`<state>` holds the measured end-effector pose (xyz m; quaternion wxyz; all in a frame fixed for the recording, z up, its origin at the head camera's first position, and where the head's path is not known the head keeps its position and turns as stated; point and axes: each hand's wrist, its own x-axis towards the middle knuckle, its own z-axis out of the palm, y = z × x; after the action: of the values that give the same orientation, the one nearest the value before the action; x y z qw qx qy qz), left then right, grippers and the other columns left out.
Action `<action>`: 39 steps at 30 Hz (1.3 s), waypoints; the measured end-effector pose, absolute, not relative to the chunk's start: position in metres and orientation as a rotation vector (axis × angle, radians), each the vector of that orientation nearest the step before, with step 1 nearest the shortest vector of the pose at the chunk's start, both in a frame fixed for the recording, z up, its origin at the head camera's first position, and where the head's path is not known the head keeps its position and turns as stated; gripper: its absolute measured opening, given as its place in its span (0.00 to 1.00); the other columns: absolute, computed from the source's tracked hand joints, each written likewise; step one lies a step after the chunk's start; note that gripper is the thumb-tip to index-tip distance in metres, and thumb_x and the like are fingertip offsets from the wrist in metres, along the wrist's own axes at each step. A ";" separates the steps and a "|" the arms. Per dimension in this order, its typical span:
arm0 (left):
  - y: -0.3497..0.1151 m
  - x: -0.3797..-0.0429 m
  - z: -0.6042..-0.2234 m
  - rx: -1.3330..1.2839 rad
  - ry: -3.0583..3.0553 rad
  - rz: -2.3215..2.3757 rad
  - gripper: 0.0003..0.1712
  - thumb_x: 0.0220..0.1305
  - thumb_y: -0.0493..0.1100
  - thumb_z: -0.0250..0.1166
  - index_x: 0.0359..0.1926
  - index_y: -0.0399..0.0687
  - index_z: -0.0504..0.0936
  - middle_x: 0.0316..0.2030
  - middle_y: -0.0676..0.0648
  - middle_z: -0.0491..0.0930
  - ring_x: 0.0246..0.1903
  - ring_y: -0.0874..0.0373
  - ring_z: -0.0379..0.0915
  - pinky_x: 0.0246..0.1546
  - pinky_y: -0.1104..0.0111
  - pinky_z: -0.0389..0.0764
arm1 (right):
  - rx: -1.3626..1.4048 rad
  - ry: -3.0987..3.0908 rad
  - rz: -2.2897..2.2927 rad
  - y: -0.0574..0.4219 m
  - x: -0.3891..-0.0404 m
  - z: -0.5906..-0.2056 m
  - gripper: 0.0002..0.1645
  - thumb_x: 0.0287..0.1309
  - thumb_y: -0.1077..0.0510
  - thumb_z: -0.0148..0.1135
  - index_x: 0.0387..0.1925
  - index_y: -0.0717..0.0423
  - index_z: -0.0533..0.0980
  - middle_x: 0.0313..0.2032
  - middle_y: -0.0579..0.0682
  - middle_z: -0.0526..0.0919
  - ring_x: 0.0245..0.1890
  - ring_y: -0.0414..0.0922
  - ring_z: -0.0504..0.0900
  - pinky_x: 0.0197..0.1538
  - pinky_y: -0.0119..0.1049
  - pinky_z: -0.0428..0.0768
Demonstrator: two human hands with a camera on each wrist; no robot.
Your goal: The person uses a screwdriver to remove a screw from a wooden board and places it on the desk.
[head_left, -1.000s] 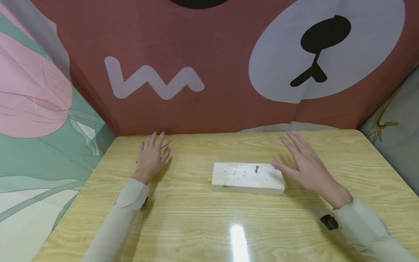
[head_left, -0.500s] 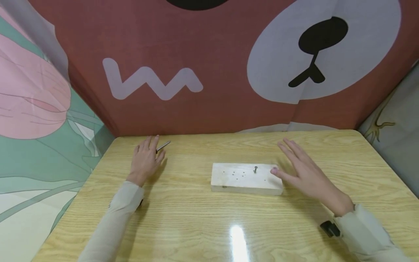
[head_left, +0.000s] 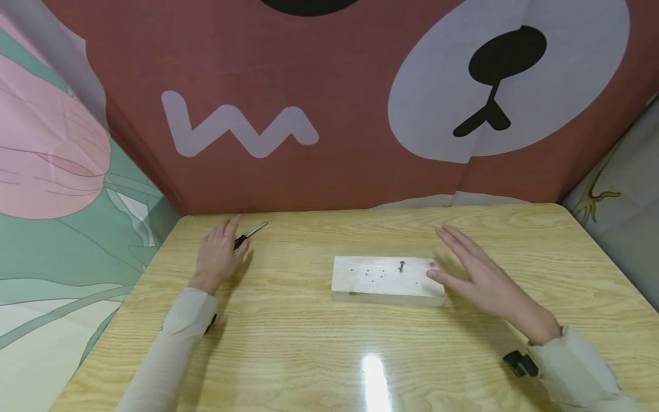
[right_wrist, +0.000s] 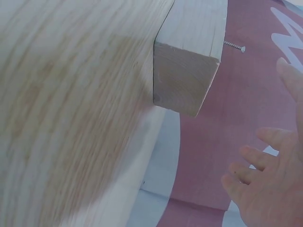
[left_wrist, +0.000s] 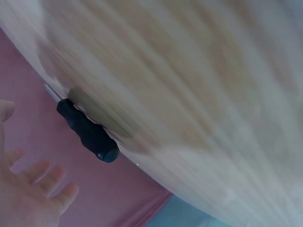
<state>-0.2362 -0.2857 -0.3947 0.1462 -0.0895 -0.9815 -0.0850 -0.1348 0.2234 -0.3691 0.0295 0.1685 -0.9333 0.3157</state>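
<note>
A pale wooden block with several small holes lies on the table, and a screw stands up from its top face. In the right wrist view the screw shows its thread and head beyond the block's end. My right hand hovers at the block's right end with fingers extended, holding nothing. At the far left my left hand is over a screwdriver, partly covering its black handle. The left wrist view shows the whole handle lying on the tabletop, apart from the spread fingers.
The wood-grain table ends at a red cloth backdrop with a cartoon animal print. Flowered cloth hangs on the left, and a grey cloth on the right. A dark wrist camera sits at the right cuff.
My left hand has drawn back leftward and nearer, uncovering more of the screwdriver and its handle. The right hand has lowered slightly beside the block. Block and screw stay put.
</note>
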 end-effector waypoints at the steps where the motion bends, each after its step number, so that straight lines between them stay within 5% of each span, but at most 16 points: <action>1: -0.287 -0.236 -0.395 -0.258 -2.822 -0.260 0.38 0.71 0.50 0.60 0.74 0.41 0.59 0.65 0.27 0.65 0.63 0.29 0.65 0.61 0.36 0.69 | 0.520 -2.879 0.981 0.223 -0.134 -0.369 0.50 0.65 0.40 0.62 0.79 0.43 0.47 0.79 0.53 0.44 0.78 0.62 0.45 0.67 0.76 0.54; 39: -0.313 -0.237 -0.393 -0.269 -3.075 -0.595 0.32 0.71 0.46 0.61 0.71 0.41 0.65 0.66 0.30 0.67 0.66 0.30 0.62 0.61 0.35 0.68 | 0.605 -2.937 1.073 0.214 -0.126 -0.379 0.46 0.66 0.38 0.60 0.77 0.48 0.54 0.78 0.57 0.50 0.76 0.64 0.52 0.67 0.73 0.58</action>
<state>-0.2368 -0.3132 -0.3930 -0.0008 -0.0857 -0.9782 -0.1892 -0.1263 0.2141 -0.3793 -0.0217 0.1899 -0.9220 0.3368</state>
